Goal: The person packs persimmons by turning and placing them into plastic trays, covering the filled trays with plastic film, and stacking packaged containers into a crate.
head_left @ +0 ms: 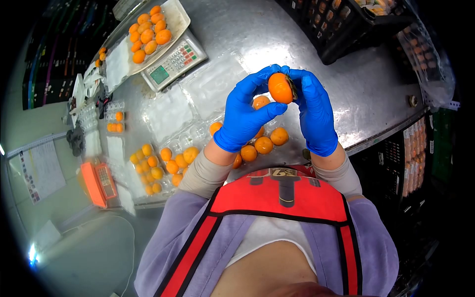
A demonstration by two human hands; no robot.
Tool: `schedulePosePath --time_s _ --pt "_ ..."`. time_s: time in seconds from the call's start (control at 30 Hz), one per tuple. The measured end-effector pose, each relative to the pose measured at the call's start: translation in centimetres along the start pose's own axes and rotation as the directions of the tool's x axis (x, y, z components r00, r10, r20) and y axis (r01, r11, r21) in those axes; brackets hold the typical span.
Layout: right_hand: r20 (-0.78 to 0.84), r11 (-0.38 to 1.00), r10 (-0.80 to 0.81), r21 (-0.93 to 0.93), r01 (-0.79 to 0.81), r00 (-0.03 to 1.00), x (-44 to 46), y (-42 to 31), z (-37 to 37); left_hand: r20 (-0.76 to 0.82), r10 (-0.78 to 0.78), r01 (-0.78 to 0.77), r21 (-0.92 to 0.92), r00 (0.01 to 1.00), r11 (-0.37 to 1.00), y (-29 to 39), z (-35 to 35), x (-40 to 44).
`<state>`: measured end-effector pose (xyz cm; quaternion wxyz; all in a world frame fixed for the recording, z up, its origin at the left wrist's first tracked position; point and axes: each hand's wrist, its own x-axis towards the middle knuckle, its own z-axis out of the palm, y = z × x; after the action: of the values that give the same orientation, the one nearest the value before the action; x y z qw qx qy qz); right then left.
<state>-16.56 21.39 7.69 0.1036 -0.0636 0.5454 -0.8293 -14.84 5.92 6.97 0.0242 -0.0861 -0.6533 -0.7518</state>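
An orange persimmon (280, 89) with a dry leafy cap on its right side is held up between my two blue-gloved hands. My left hand (245, 111) has its fingers curled behind the fruit and its thumb below it. From the other side, my right hand (314, 111) closes on the capped edge, with its fingertips near those of the left. Beneath them, loose persimmons (263, 144) lie on the metal table, partly hidden by my left hand and wrist. Left of these, more persimmons (190, 154) rest by clear plastic trays (199, 132).
A digital scale (174, 60) carries a pan (179, 16) of persimmons at the back left. Persimmons fill a clear tray (147, 169) near an orange device (97, 184). Black crates (341, 42) stand back right. The metal table's edge (383, 132) runs along the right.
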Motion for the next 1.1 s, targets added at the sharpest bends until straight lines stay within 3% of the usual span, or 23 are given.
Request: schedulePosePath --time_s 0.2,0.23,0.33,0.4,0.43,0.5,0.53,0.63,0.67,0.73,0.8,0.87,0.9,0.97,1.0,1.07,1.1 --pt "0.01 1.0 -0.024 0.0 0.024 1.0 0.0 0.1 0.0 0.007 -0.007 0.007 -0.001 1.0 1.0 0.0 -0.1 0.1" --pt "0.022 0.996 -0.044 -0.077 0.046 0.999 0.0 0.3 -0.1 0.007 -0.007 0.007 -0.001 1.0 1.0 0.0 -0.1 0.0" --pt "0.047 0.981 -0.047 -0.184 0.055 0.998 0.4 0.9 -0.3 -0.005 0.034 -0.033 0.13 0.999 0.991 -0.2 0.0 0.0" --pt "0.057 0.976 -0.029 -0.214 0.041 0.998 1.1 2.0 -0.8 0.018 0.022 -0.027 0.372 1.0 0.928 -0.5 -0.4 0.0" --pt "0.035 0.982 0.018 -0.19 -0.011 0.999 1.9 3.0 -1.7 0.017 0.021 -0.026 0.373 1.0 0.928 -0.7 -0.6 -0.1" --pt "-0.038 0.991 0.091 -0.093 -0.094 0.995 3.0 4.5 -3.3 0.011 -0.036 0.023 0.586 0.999 0.81 -1.2 -1.1 -0.5" --pt "-0.093 0.99 0.08 -0.112 -0.09 0.992 3.4 5.0 -4.2 0.007 -0.037 0.026 0.589 0.999 0.808 -2.2 -1.7 -0.7" --pt "-0.141 0.969 0.043 -0.234 -0.075 0.989 3.4 5.4 -6.2 0.074 -0.084 -0.006 0.789 0.994 0.615 -5.6 -3.5 -1.7" --pt "-0.138 0.97 0.045 -0.233 -0.077 0.989 3.2 5.7 -6.6 0.07 -0.085 -0.003 0.79 0.994 0.614 -6.1 -3.5 -1.9" --pt "-0.175 0.975 0.09 -0.187 -0.123 0.98 2.6 6.7 -7.2 0.271 -0.079 -0.204 0.858 0.959 0.471 -6.9 -2.9 -2.5" --pt "-0.163 0.968 0.156 -0.172 -0.184 0.974 1.8 7.5 -7.4 0.28 -0.077 -0.215 0.861 0.957 0.461 -8.1 -2.4 -3.0" --pt "-0.127 0.959 0.242 -0.118 -0.257 0.962 1.0 8.7 -7.5 0.322 -0.135 -0.27 0.915 0.937 0.301 -8.2 -1.9 -3.1" --pt "-0.13 0.956 0.269 -0.089 -0.281 0.954 0.6 9.0 -7.3 0.321 -0.136 -0.269 0.915 0.937 0.3 -8.1 -1.9 -3.2" --pt "-0.117 0.948 0.26 -0.156 -0.276 0.959 -0.2 10.0 -7.5 0.331 -0.136 -0.292 0.925 0.934 0.245 -7.6 -2.0 -3.2" --pt "-0.105 0.937 0.251 -0.223 -0.269 0.962 -0.5 10.6 -7.7 0.327 -0.134 -0.289 0.927 0.935 0.239 -7.3 -2.7 -3.1" --pt "-0.082 0.936 0.266 -0.217 -0.278 0.96 -1.1 11.6 -8.2 0.22 -0.123 -0.098 0.778 0.968 0.62 -6.3 -5.2 -3.2" --pt "-0.081 0.913 0.311 -0.252 -0.322 0.947 -1.4 11.8 -8.2 0.135 -0.031 -0.083 0.755 0.99 0.65 -6.4 -6.6 -3.7"
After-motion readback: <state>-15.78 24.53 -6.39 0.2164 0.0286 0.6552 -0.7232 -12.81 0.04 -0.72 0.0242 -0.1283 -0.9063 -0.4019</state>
